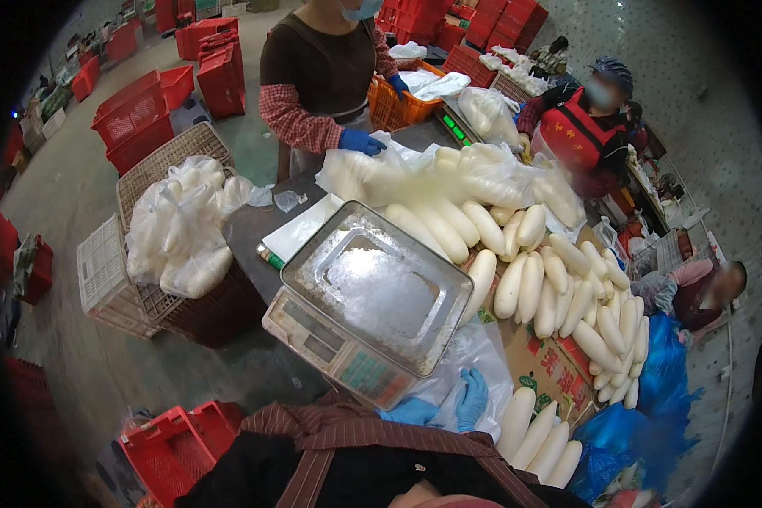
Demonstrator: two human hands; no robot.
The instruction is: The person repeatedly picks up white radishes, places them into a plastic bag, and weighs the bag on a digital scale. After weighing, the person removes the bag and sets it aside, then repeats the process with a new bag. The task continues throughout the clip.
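My left hand [410, 411], in a light blue glove, is low beside the scale's front edge and partly hidden by it. To its right my right hand [472, 399], gloved alike, lies against a clear plastic bag [492, 362] with its fingers close together; whether it grips the film cannot be told. In front of me stands a digital scale with a bare metal pan [381, 286]. White radishes [546, 286] are heaped on cardboard to the right of the pan, and several more radishes [536, 438] lie near my right side.
Across the table a co-worker's blue-gloved hand [360, 142] touches bagged radishes [355, 178]. More bagged radishes [184, 235] fill a basket at the left. Red crates [171, 444] stand at the lower left, blue plastic bags [660, 381] at the right. Another person [578, 127] stands at the far right.
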